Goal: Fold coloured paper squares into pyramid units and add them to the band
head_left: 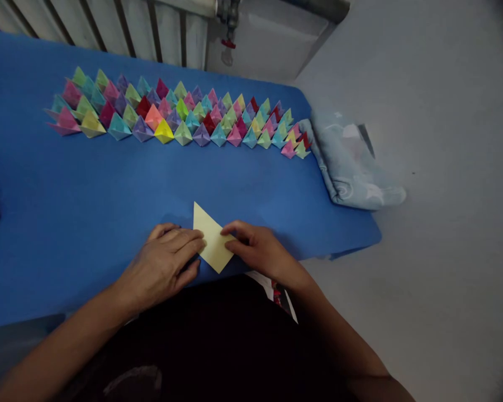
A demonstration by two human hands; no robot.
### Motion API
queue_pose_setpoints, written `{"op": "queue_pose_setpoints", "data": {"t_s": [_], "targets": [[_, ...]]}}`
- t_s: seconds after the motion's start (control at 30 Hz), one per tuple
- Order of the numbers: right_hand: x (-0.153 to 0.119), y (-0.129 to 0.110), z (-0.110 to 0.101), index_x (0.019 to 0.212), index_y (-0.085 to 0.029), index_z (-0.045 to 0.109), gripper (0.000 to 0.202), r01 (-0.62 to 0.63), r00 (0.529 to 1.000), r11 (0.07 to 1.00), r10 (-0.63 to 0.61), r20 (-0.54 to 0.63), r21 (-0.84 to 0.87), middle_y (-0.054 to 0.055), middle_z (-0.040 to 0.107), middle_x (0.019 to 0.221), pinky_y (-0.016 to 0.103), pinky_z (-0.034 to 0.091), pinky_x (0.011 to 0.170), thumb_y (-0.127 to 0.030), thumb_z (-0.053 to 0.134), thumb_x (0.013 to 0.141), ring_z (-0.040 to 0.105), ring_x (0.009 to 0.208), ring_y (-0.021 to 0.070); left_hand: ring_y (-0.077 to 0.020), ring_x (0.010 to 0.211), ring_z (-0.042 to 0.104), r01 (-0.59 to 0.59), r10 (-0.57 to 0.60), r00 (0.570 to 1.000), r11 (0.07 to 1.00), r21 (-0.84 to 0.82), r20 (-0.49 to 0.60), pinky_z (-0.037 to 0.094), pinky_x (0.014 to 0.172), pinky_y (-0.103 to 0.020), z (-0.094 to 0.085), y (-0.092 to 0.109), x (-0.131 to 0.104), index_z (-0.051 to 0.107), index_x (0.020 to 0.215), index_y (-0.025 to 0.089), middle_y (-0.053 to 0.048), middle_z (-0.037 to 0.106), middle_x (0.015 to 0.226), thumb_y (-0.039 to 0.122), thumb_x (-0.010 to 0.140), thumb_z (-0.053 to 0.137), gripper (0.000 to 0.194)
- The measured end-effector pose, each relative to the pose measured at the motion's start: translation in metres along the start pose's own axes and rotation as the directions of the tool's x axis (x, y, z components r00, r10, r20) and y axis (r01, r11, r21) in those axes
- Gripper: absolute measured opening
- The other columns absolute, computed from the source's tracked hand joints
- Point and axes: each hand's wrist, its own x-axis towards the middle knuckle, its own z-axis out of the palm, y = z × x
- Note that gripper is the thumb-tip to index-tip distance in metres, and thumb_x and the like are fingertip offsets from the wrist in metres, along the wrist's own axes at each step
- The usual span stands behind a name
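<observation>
The paper (216, 245), pale yellow, flat and smooth-faced, lies near the close edge of the blue surface (109, 190), between the two hands. It shows as a slanted, four-cornered shape, its sharp top tip pointing away from the person. The left hand (167, 259) is loosely open, fingers together and slightly bent with their tips on the paper's left side, thumb apart below them. The right hand (255, 245) is partly curled, forefinger and thumb just apart at the paper's right corner; whether they grip it or only press, I cannot tell.

Beyond, well apart from the hands, folded paper boats (180, 114) stand close together in long rows, crisp-creased and peaked, in pink, green, turquoise, purple, yellow, orange and deep red. Just beside their right end lies a cloth (343, 162), soft, grey-blue and folded, with paler swirls. Behind the surface are a ribbed white radiator (138, 30) and a valve (228, 43) with a red handle. A plain pale wall (444, 123) fills the right side.
</observation>
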Motion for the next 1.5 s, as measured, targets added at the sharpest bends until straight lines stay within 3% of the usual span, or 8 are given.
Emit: {"op": "queue_pose_setpoints", "data": {"t_s": [0.2,0.37,0.5,0.63,0.77,0.97,1.23,1.5], "targets": [[0.005,-0.005,-0.002,0.082,-0.018,0.065,0.011,-0.099,0.995,0.977,0.102,-0.002,0.189,-0.005,0.055,0.068,0.022,0.036,0.06,-0.017,0.055,0.085,0.046,0.062,0.0085,-0.0252,0.101,0.068,-0.014,0.02,0.999,0.992,0.126,-0.047,0.042,0.094,-0.045,0.005,0.01,0.003,0.061,0.113,0.019,-0.01,0.072,0.115,0.025,0.095,0.053,0.02],[-0.004,-0.001,-0.005,0.084,-0.019,0.067,0.015,-0.05,0.997,0.998,0.052,-0.052,0.043,-0.003,0.061,0.071,0.024,0.04,0.063,-0.021,0.053,0.089,0.052,0.065,0.0103,-0.0245,0.097,0.069,-0.011,0.03,0.995,0.981,0.195,-0.093,0.044,0.092,-0.045,0.008,0.017,0.007,0.065,0.104,0.02,-0.007,0.074,0.108,0.017,0.096,0.051,0.016],[-0.019,0.011,-0.006,0.097,-0.021,0.069,0.016,0.077,0.975,0.966,-0.124,-0.183,-0.248,0.0,0.065,0.079,0.028,0.043,0.069,-0.024,0.055,0.091,0.057,0.072,0.0138,-0.0245,0.096,0.069,-0.007,0.03,0.994,0.975,0.22,-0.103,0.045,0.092,-0.045,0.008,0.02,0.007,0.066,0.101,0.019,-0.008,0.074,0.107,0.015,0.096,0.051,0.017],[-0.022,0.027,0.0,0.108,-0.02,0.067,0.026,0.356,0.884,0.829,-0.448,-0.131,-0.43,0.008,0.068,0.109,0.037,0.046,0.09,-0.015,0.062,0.083,0.06,0.101,0.0208,-0.0241,0.093,0.07,-0.017,0.047,0.993,0.964,0.266,-0.108,0.046,0.089,-0.044,0.008,0.023,0.007,0.066,0.099,0.017,-0.009,0.074,0.107,0.013,0.095,0.051,0.016],[-0.014,0.04,0.008,0.104,-0.021,0.069,0.018,0.416,0.816,0.759,-0.555,-0.162,-0.502,0.008,0.068,0.107,0.039,0.046,0.089,-0.017,0.059,0.089,0.061,0.099,0.0206,-0.0243,0.093,0.069,0.001,0.033,0.991,0.967,0.256,-0.128,0.046,0.089,-0.044,0.01,0.024,0.006,0.067,0.098,0.017,-0.009,0.074,0.106,0.013,0.095,0.051,0.017],[-0.01,0.045,0.01,0.096,-0.02,0.069,0.014,0.407,0.787,0.777,-0.565,-0.248,-0.48,0.008,0.069,0.104,0.037,0.048,0.086,-0.021,0.055,0.095,0.063,0.096,0.0185,-0.0251,0.094,0.068,0.077,-0.052,0.989,0.98,0.181,-0.14,0.047,0.088,-0.045,0.011,0.022,0.008,0.067,0.098,0.018,-0.008,0.074,0.105,0.017,0.097,0.051,0.016],[-0.008,0.038,0.013,0.086,-0.02,0.067,0.009,0.304,0.826,0.87,-0.443,-0.347,-0.388,0.007,0.07,0.103,0.037,0.048,0.088,-0.022,0.06,0.092,0.063,0.098,0.0194,-0.0254,0.09,0.065,0.192,-0.167,0.97,0.973,0.131,-0.178,0.047,0.079,-0.042,0.017,0.021,0.013,0.067,0.09,0.018,-0.009,0.073,0.098,0.023,0.098,0.049,0.02],[-0.005,0.038,0.014,0.079,-0.02,0.064,0.01,0.288,0.813,0.882,-0.431,-0.391,-0.374,0.007,0.068,0.099,0.036,0.047,0.087,-0.018,0.063,0.089,0.062,0.095,0.0189,-0.028,0.097,0.063,0.284,-0.26,0.945,0.954,0.101,-0.198,0.045,0.087,-0.049,0.022,0.019,0.013,0.066,0.087,0.019,-0.01,0.071,0.103,0.027,0.097,0.052,0.018]]}}
